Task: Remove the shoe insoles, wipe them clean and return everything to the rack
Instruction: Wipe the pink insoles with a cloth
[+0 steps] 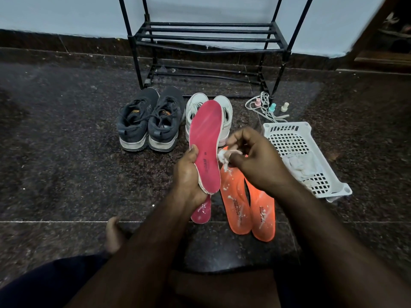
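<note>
While the left hand [189,172] grips a pink insole [206,143] by its heel end, fingers curled round the edge and the toe end standing up past the fingertips, the right hand [255,158] pinches a small white wad of tissue [223,157] just beside the insole's right edge. The tissue appears to touch or nearly touch that edge; contact cannot be confirmed.

Step in hand, by judgement: wiping the pink insole. A second pink insole [201,211] lies on the floor below the left palm, flecked with white. Two orange insoles [249,210] lie under and below the right hand, likewise flecked.

Beyond the fingertips stand a pair of dark shoes [149,123] and a pair of white shoes [200,112], both on the floor in front of the black rack [209,38]; none is on a shelf. A white basket [295,150] holding white cloths sits to the right of the right knuckles.

Next move, as assessed: draw the tissue along the pink face from heel toward toe while the left grip holds firm. The flecked insoles probably need wiping too, then refitting into the shoes and racking.
</note>
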{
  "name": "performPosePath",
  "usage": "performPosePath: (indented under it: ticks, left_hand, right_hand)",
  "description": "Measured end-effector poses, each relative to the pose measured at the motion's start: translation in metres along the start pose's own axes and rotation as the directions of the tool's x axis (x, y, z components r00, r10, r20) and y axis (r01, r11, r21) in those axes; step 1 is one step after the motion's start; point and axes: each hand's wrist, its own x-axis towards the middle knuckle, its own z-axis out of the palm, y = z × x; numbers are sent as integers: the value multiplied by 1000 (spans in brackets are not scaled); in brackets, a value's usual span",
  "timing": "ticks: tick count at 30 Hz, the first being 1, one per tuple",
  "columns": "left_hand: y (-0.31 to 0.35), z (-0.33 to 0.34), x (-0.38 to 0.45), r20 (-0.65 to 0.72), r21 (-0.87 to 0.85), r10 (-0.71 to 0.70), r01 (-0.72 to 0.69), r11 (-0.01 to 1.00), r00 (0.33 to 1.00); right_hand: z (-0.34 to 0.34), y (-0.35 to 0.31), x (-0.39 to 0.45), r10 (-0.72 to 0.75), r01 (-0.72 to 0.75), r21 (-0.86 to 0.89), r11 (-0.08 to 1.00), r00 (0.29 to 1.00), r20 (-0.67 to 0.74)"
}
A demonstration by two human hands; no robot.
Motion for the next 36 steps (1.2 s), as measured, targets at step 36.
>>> performPosePath:
  ticks: [36]
  left_hand:
    - [3, -9, 14, -110, -61, -83, 77, 995, 990]
  right_hand:
    - [41, -5, -22, 6, 122, -445, 887, 961, 276]
